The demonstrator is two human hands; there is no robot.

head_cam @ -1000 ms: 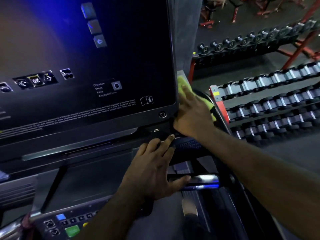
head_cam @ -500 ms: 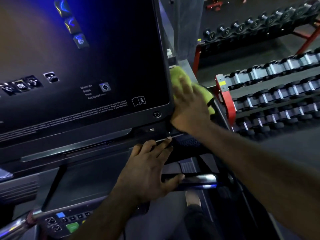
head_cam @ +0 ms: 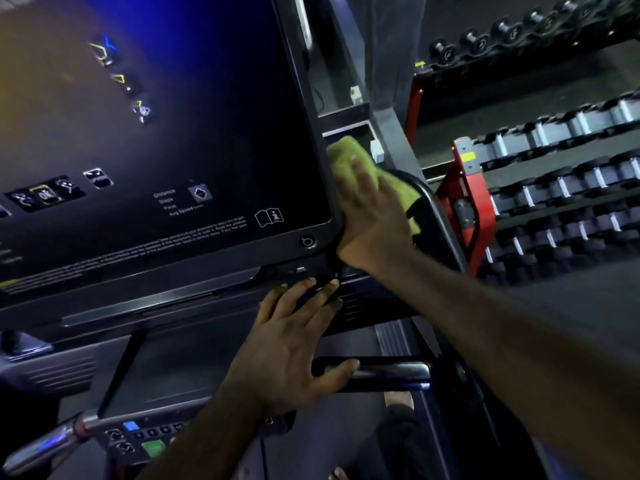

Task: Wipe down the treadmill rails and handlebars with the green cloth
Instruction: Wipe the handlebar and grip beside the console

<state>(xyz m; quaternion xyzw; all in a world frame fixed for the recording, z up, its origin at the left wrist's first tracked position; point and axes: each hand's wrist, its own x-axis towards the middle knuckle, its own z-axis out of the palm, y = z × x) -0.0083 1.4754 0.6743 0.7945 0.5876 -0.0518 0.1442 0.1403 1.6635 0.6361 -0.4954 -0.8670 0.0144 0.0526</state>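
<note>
Now green cloth (head_cam: pixel 358 157) bunched beside screen's (head_cam: pixel 173 133) right edge, atop curved handlebar (head_cam: pixel 437 206), under right hand (head_cam: pixel 372 220), fingers flat, pressing not gripping. Left hand (head_cam: pixel 291 344) splayed wide on console ledge (head_cam: pixel 194 308), holding nothing. Best: press evenly, follow handlebar curve downward.

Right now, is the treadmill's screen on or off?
On. The screen shows lit icons, an OK button and lines of text, with a blue glow across its top.

A gym — dumbbell racks (head_cam: pixel 554 188) stand beside a treadmill console screen (head_cam: pixel 156 150).
</note>
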